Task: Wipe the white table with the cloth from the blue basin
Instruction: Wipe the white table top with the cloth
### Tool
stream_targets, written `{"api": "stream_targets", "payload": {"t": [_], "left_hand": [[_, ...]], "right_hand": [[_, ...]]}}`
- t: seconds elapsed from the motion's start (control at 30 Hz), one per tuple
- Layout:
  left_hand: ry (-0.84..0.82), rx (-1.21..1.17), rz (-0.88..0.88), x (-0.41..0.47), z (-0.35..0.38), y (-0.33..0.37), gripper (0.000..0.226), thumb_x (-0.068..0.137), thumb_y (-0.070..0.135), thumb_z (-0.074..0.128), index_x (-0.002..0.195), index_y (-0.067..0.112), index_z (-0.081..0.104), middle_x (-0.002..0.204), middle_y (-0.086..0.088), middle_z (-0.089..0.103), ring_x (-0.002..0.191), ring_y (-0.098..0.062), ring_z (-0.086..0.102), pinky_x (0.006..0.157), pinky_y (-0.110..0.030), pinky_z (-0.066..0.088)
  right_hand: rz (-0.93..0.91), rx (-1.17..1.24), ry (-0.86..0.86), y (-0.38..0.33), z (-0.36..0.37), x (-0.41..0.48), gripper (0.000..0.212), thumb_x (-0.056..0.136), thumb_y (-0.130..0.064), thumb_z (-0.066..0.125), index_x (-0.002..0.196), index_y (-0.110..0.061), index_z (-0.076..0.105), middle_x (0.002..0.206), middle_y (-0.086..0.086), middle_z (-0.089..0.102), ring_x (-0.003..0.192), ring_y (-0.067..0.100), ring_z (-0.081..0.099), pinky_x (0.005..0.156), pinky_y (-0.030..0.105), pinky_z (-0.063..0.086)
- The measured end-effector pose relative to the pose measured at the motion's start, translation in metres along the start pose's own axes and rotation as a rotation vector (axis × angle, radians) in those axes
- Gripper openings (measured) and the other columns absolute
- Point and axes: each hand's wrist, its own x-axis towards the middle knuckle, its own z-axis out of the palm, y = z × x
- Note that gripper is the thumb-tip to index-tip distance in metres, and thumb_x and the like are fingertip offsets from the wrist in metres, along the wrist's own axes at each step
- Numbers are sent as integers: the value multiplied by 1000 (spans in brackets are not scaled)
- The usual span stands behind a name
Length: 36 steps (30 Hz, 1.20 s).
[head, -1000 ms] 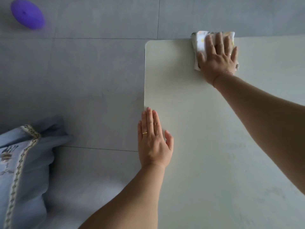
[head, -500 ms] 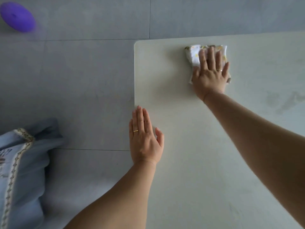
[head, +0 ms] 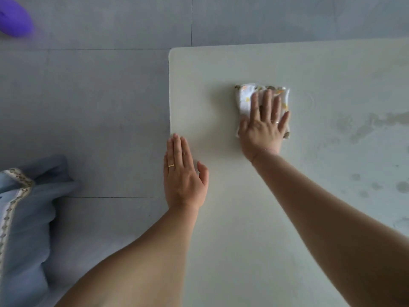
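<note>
The white table [head: 309, 63] fills the right half of the view, its rounded far-left corner at upper centre. A folded white cloth [head: 244, 98] with yellow and brown print lies flat on it, well in from the far edge. My right hand [head: 264, 127] presses flat on the cloth, fingers spread and pointing away from me. My left hand [head: 182, 176] rests flat on the table's left edge, fingers together, holding nothing. The blue basin is out of view.
Damp smears and drops [head: 365, 127] mark the table to the right of the cloth. Grey tiled floor [head: 88, 107] lies to the left. A light blue cushion [head: 24, 229] with patterned trim sits at lower left, a purple object [head: 14, 17] at top left.
My right hand has drawn the cloth from the table's far edge back toward me. My left hand has stayed on the left edge.
</note>
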Motion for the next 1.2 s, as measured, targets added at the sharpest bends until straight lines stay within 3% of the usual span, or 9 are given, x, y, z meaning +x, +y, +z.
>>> {"api": "stream_targets", "payload": {"t": [0.2, 0.33, 0.43, 0.63, 0.77, 0.87, 0.97, 1.07, 1.2], "left_hand": [[17, -41, 19, -1, 1, -2, 65, 87, 27, 34, 145, -2, 29, 155, -16, 24, 144, -30, 20, 117, -40, 21], [14, -31, 27, 0, 2, -2, 65, 87, 28, 32, 145, -3, 29, 154, -18, 24, 144, -32, 21, 117, -40, 20], [18, -27, 27, -1, 3, -3, 66, 87, 29, 30, 145, -3, 28, 155, -17, 23, 144, -31, 20, 117, -39, 19], [36, -46, 33, -2, 2, -2, 62, 88, 20, 47, 143, -5, 31, 153, -19, 26, 143, -33, 23, 116, -42, 21], [5, -6, 34, -2, 4, -2, 64, 90, 25, 39, 146, -2, 25, 156, -17, 20, 145, -31, 17, 117, -40, 17], [10, 34, 17, -2, 6, -2, 67, 88, 29, 34, 148, 1, 22, 157, -15, 17, 145, -30, 15, 116, -41, 15], [-19, 60, 5, -3, 7, -1, 67, 89, 28, 32, 149, 2, 18, 158, -15, 14, 146, -29, 12, 117, -42, 11], [-64, 95, 21, 0, 6, -2, 66, 93, 25, 36, 149, 1, 13, 159, -16, 8, 147, -29, 7, 117, -42, 5], [-70, 120, 35, -8, -1, -4, 69, 94, 29, 41, 149, 1, 10, 158, -17, 8, 147, -30, 5, 119, -42, -1]], "right_hand": [[-400, -76, -78, 12, -3, -35, 57, 96, -46, 21, 150, -27, 16, 159, 3, 8, 146, 25, 2, 116, 46, -2], [-151, -51, -25, 53, -14, -20, 55, 97, -44, 22, 150, -29, 14, 160, 1, 6, 147, 22, 1, 117, 46, -2], [20, 8, -13, 27, -4, -39, 59, 97, -40, 32, 150, -28, 10, 160, 4, 1, 146, 24, -5, 115, 49, -6], [-428, -61, -87, 39, -3, -88, 54, 97, -41, 32, 149, -27, 20, 158, 3, 11, 146, 25, 4, 117, 48, 0], [-139, -59, -45, 88, -18, -73, 54, 99, -41, 27, 150, -28, 15, 159, 2, 7, 147, 22, 1, 117, 46, -1], [83, -1, -23, 60, -7, -91, 59, 98, -40, 29, 150, -27, 6, 160, 3, -2, 146, 24, -7, 115, 47, -8], [-121, 2, -67, 28, 9, -138, 60, 97, -40, 30, 150, -27, 7, 159, 3, -2, 146, 26, -8, 114, 46, -14], [-394, -47, -90, 56, 1, -146, 55, 96, -42, 31, 148, -27, 22, 158, 4, 13, 146, 27, 6, 117, 48, 2], [-224, -56, -89, 103, -16, -134, 56, 97, -41, 30, 150, -29, 14, 159, 2, 6, 147, 22, 1, 117, 45, -2]]}}
